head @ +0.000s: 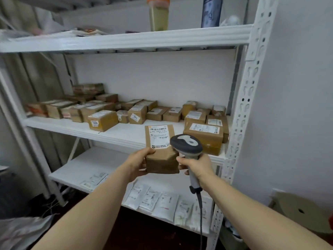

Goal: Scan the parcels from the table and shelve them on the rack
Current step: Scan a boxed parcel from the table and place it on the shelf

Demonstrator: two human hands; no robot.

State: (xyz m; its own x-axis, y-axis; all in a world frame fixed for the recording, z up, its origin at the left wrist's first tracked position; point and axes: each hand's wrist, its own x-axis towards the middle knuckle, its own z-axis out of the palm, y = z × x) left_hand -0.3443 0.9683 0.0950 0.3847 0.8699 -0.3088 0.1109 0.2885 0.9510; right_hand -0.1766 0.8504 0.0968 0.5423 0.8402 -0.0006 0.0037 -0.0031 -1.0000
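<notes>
L hand (138,164) gripped the brown parcel (160,157) by its lower left edge, thumb on the front face, other fingers hidden behind. R hand (196,166) was wrapped round the grip of a corded scanner (186,144), index finger up by the trigger. One fingertip seemed to touch the parcel's lower right corner.

My read: scan step in hand. No beam was visible, so I couldn't tell if it had registered. To do it well, I'd back the scanner off a bit, since its head overlapped the label (159,135) corner. Then aim the window square at the top barcode, keep the parcel steady and thumb clear of the print, and wait for the confirm before shelving.

The parcel stood upright btw both hands, label toward the person, just in front of the middle shelf (122,131) of the rack (252,87), w/ a bare patch of that shelf right behind it. Below the middle shelf lay flat white mailers (165,202). Further back on the middle shelf sat rows of taped cardboard boxes (102,120). Above it stood a bottle (158,13) w/ an orange cap.
</notes>
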